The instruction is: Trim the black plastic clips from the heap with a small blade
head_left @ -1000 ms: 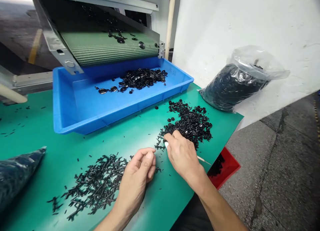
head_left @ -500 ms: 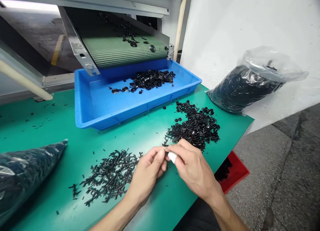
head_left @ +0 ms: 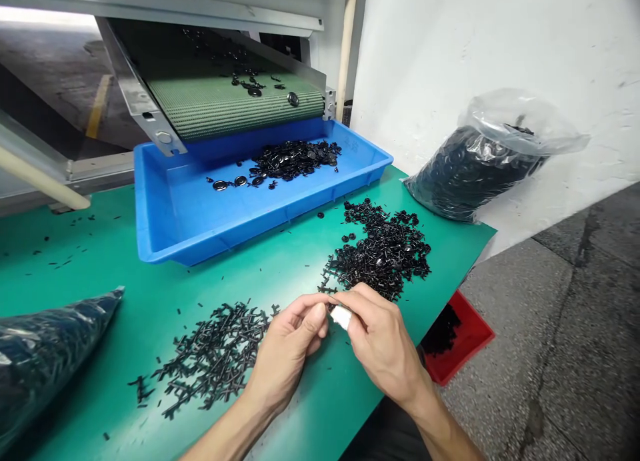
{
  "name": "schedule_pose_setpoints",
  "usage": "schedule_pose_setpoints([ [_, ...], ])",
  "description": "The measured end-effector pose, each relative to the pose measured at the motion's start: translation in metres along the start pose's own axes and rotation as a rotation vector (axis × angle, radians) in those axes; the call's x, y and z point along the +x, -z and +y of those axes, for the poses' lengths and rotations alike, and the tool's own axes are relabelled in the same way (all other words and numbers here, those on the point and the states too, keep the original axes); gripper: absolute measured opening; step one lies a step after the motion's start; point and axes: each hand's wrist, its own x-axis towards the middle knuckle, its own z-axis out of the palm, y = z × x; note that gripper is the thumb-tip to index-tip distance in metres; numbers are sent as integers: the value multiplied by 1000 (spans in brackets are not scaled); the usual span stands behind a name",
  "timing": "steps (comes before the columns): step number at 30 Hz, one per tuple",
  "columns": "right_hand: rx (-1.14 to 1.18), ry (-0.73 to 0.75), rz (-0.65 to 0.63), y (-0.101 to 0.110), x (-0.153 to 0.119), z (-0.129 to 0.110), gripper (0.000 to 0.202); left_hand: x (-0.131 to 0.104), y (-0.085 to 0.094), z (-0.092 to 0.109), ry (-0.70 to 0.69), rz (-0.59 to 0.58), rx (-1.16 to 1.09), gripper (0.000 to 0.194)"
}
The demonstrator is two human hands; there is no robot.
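While mixed black parts (head_left: pixel 387 258) lie heaped before the blue tray's (head_left: pixel 177 211) right end and black discs (head_left: pixel 297 160) fill part of it, the work looks unfinished, though stick-like pieces (head_left: pixel 220 348) form a separate pile before its left half. In front of it, the left hand (head_left: pixel 286 348) seems to pinch a small black piece (head_left: pixel 330 307); whether the right hand's (head_left: pixel 385 344) fingers grip anything, I cannot tell.

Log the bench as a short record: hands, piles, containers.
Left hand: fingers closed in, any held piece unclear
Right hand: meets left at fingertips; white cover on one digit
Left pile: black branched pieces on green tabletop
Right pile: small black parts beyond hands
Blue tray: black parts, below conveyor
Red bin: below tabletop, dark contents
Right bag: tilted by white wall
Left bag: dark contents
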Motion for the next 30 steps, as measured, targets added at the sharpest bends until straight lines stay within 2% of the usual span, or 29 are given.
schedule_pose_setpoints([
  [3, 15, -7, -24, 2, 0, 0, 48, 0, 0, 0, -7, -12, -40, 25],
  [7, -52, -8, -88, 7, -5, -3, 52, 0, 2, -3, -6, 23, -69, 34],
  [11, -168, -38, -28, 5, -18, -5, 49, 1, 3, -4, 25, 42, -44, 28],
  [16, -287, -10, 19, -5, -31, -7, 37, -2, -1, -1, -13, 42, -29, 21],
  [24, -351, -24, 56, -11, -27, -10, 34, -3, -4, 0, -12, 48, -27, 20],
  [30, -357, -27, 37, -13, -28, -13, 33, -4, -4, -1, -6, 73, -31, 19],
])
